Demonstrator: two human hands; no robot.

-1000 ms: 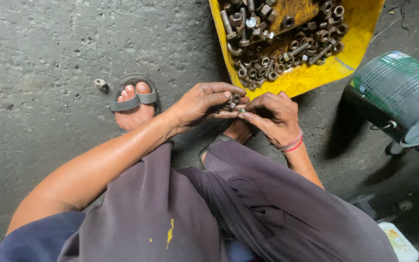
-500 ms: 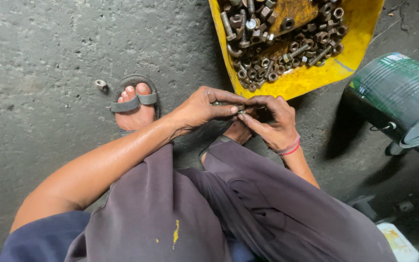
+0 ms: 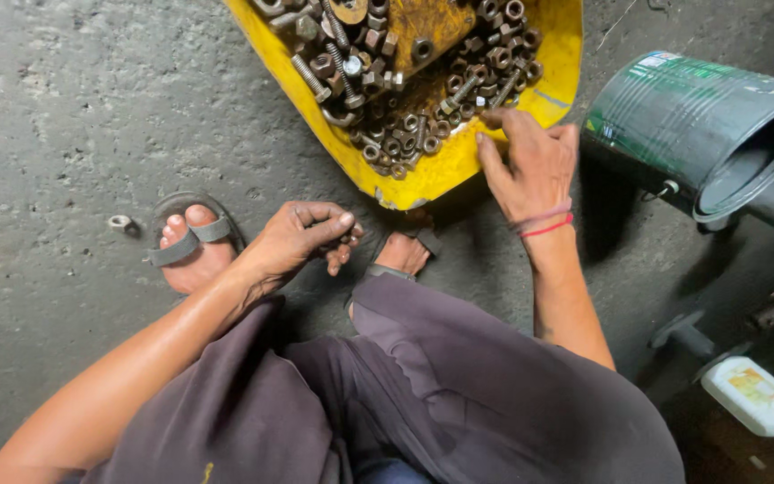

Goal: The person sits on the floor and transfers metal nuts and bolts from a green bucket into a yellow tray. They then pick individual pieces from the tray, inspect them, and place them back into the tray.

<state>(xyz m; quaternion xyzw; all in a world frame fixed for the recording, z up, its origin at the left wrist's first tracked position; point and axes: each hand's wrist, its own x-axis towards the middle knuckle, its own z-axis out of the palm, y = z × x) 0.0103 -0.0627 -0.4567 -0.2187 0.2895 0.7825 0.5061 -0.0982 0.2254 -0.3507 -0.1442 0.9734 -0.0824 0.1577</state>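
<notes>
Rusty nuts and bolts [image 3: 405, 90] fill yellow tray [image 3: 459, 166]; right hand [image 3: 530, 161] reaches in, fingers spread open, picking. Left hand [image 3: 302, 237] curls nearby, pinching something small, contents unclear, kept ready.

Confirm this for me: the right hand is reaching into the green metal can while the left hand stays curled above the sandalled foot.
Not quite. In the head view the right hand reaches into the yellow tray of nuts and bolts, not the green metal can, which lies on its side further right. The left hand is curled above the sandalled foot, as you said.
</notes>
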